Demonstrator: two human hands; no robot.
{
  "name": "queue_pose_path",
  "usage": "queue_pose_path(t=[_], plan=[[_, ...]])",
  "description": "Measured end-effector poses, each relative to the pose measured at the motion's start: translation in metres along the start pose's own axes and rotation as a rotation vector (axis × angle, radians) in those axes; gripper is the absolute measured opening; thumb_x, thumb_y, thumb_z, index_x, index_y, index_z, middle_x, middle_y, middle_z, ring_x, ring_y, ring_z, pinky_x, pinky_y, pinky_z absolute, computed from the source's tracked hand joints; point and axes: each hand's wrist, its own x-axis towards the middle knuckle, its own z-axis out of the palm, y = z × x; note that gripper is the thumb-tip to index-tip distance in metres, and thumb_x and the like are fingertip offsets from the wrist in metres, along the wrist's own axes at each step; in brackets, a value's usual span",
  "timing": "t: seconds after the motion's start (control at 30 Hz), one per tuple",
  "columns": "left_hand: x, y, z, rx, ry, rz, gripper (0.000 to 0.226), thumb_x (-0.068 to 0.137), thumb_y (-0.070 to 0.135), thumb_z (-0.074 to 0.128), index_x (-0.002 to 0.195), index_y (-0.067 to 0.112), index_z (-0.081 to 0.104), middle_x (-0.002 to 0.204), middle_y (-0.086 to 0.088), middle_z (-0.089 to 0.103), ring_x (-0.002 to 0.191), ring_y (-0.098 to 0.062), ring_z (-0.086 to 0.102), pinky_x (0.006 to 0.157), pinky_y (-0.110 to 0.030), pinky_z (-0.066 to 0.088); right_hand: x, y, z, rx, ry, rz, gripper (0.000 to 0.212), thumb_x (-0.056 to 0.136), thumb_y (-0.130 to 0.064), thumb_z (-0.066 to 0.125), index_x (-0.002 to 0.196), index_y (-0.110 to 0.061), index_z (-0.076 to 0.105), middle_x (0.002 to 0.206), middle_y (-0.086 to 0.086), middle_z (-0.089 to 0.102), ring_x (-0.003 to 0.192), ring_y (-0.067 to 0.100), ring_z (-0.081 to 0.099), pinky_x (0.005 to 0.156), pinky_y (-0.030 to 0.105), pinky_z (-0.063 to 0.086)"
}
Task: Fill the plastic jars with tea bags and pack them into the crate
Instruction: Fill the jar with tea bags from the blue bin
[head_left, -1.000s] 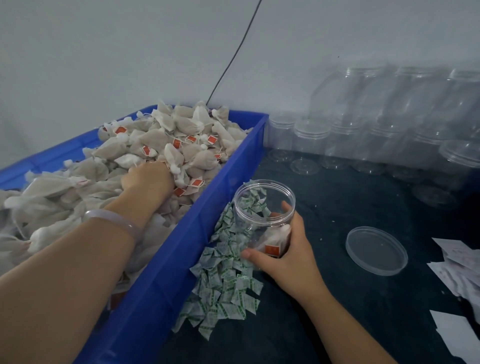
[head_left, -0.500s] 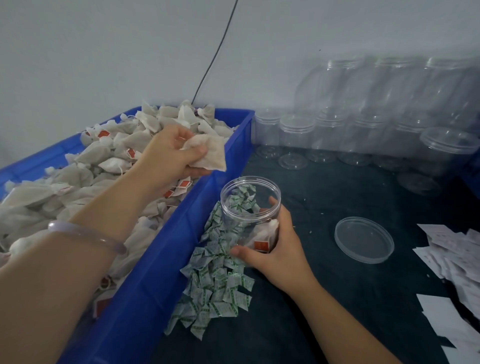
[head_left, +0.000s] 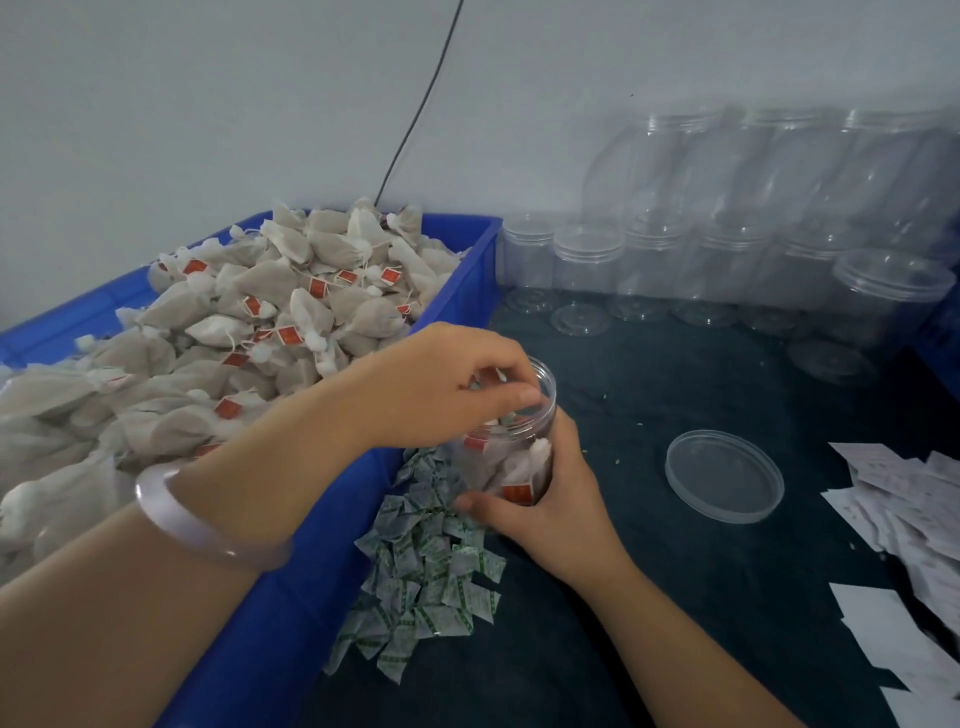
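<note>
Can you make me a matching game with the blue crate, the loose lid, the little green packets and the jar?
1 blue crate
2 loose lid
3 green packets
4 jar

A gripped by the right hand
B lying alone, right of the jar
C heaped with tea bags
D piled beside the crate

Pairs: 1-C, 2-B, 3-D, 4-A.

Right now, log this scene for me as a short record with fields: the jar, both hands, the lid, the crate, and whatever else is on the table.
Jar: open, partly filled
Left hand: over the jar's mouth, fingers pinching a tea bag
Right hand: grips the jar's lower side
Lid: flat on the table, right of the jar
Crate: blue, heaped with tea bags, left of the jar
Small packets: piled beside the crate
Empty jars: along the wall
Paper slips: right edge
</note>
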Motion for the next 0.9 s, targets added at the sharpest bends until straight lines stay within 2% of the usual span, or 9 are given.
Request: queue_pose_path(t=[0.13,0.23,0.33,0.4,0.5,0.6,0.67,0.77,0.9], plan=[[0.003,-0.013,-0.006,-0.065,0.270,-0.019,0.018,0.092,0.025,0.054,0.100,0.024,0.070,0.104,0.015,0.068,0.097,0.001,0.060,0.087,-0.017,0.048,0.000,0.001,0.001,0.002,0.007,0.004,0.090,0.055,-0.038,0.088,0.120,-0.068,0.034,0.127,-0.025,0.055,0.120,-0.002,0.053,0.094,0.020,0.049],[0.007,-0.048,-0.014,0.031,0.503,-0.158,0.025,0.096,0.014,0.048,0.114,0.022,0.065,0.119,0.008,0.061,0.109,-0.001,0.052,0.092,-0.014,0.040,0.000,0.002,0.001,-0.006,0.006,-0.002,0.090,0.055,-0.039,0.089,0.117,-0.072,0.034,0.126,-0.027,0.055,0.119,-0.004,0.053,0.093,0.015,0.048],[0.000,-0.103,-0.010,0.264,0.334,-0.486,0.037,0.098,0.014,0.045,0.134,0.011,0.049,0.140,-0.009,0.047,0.127,-0.022,0.042,0.102,-0.030,0.033,-0.001,0.002,0.001,-0.011,0.009,0.005,0.090,0.054,-0.039,0.089,0.111,-0.078,0.031,0.124,-0.035,0.053,0.118,-0.010,0.051,0.088,0.005,0.043],[-0.006,-0.126,-0.004,0.267,0.199,-0.686,0.044,0.096,0.018,0.048,0.139,0.011,0.042,0.140,-0.015,0.044,0.124,-0.031,0.045,0.096,-0.037,0.038,-0.001,0.002,0.000,-0.023,0.006,0.004,0.090,0.055,-0.039,0.088,0.110,-0.079,0.031,0.122,-0.038,0.052,0.116,-0.013,0.051,0.084,0.002,0.041],[-0.004,-0.136,-0.002,0.156,0.252,-0.801,0.051,0.094,0.027,0.047,0.142,0.015,0.037,0.145,-0.018,0.038,0.119,-0.035,0.049,0.084,-0.033,0.039,-0.001,0.002,-0.001,-0.020,0.002,0.004,0.090,0.054,-0.039,0.088,0.111,-0.079,0.031,0.121,-0.037,0.053,0.114,-0.012,0.052,0.083,0.001,0.042],[0.000,-0.138,-0.007,0.055,0.378,-0.912,0.056,0.093,0.036,0.048,0.143,0.013,0.037,0.155,-0.021,0.014,0.114,-0.039,0.052,0.080,-0.033,0.042,-0.001,0.001,0.000,-0.026,0.005,0.007,0.089,0.053,-0.041,0.088,0.111,-0.078,0.031,0.123,-0.033,0.054,0.116,-0.009,0.052,0.085,0.004,0.043],[-0.001,-0.142,-0.010,0.017,0.372,-0.918,0.048,0.093,0.035,0.050,0.130,0.004,0.050,0.144,-0.021,0.035,0.104,-0.034,0.055,0.074,-0.031,0.045,-0.001,0.001,0.000,-0.025,0.003,0.013,0.089,0.053,-0.042,0.088,0.111,-0.078,0.031,0.124,-0.033,0.054,0.117,-0.008,0.052,0.086,0.005,0.044],[-0.006,-0.143,-0.012,-0.024,0.486,-0.838,0.033,0.092,0.023,0.053,0.106,-0.005,0.062,0.100,-0.019,0.061,0.086,-0.030,0.058,0.066,-0.032,0.045,-0.001,0.001,0.000,-0.032,0.004,0.011,0.089,0.053,-0.043,0.088,0.110,-0.079,0.030,0.123,-0.036,0.053,0.116,-0.011,0.051,0.085,0.003,0.043],[-0.007,-0.139,-0.019,-0.049,0.697,-0.810,0.042,0.090,0.029,0.058,0.126,0.007,0.059,0.113,-0.012,0.063,0.104,-0.021,0.052,0.090,-0.034,0.042,-0.001,0.000,0.000,-0.034,0.003,0.016,0.090,0.052,-0.045,0.088,0.109,-0.081,0.029,0.123,-0.037,0.053,0.117,-0.011,0.051,0.085,0.002,0.042]])
